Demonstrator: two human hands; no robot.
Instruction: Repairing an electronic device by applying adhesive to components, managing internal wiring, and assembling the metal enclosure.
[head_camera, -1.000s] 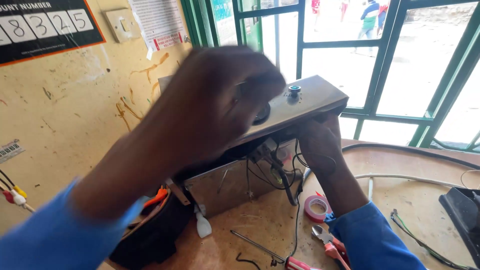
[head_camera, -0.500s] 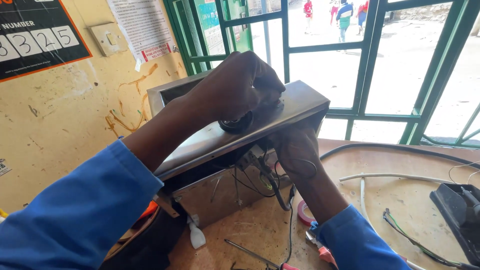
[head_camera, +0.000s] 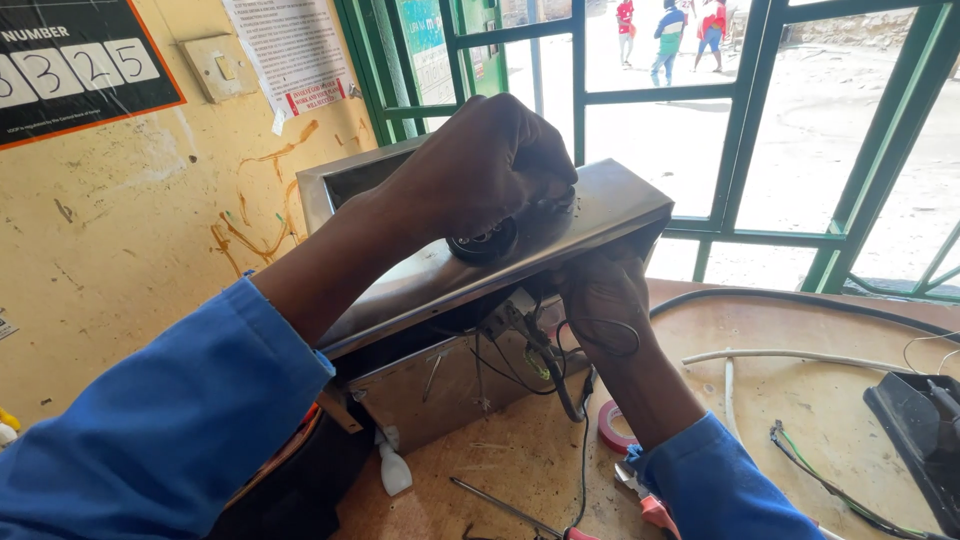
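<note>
- Hands first: we have our left hand (head_camera: 490, 165) on top of the metal cover (head_camera: 600, 205), fingers curled tight around a black knob (head_camera: 482, 243) on its upper face.
- Right hand (head_camera: 600, 300) sits under the cover's raised edge, palm up against its underside; we cannot tell whether its fingers are spread or pinching anything, as they are hidden behind the cover.
- Cover is tilted, hinged up over a metal box (head_camera: 440, 385) that stands on the table (head_camera: 800, 400) against the yellow wall.
- Black wires (head_camera: 530, 350) hang from the cover's underside into the box, just beside our right wrist.
- Red tape roll (head_camera: 612, 428) lies on the table touching the right forearm.
- Screwdriver (head_camera: 510, 510) lies in front of the box.
- White cable (head_camera: 790, 358) and a black cable run across the table to the right, well apart from the box.
</note>
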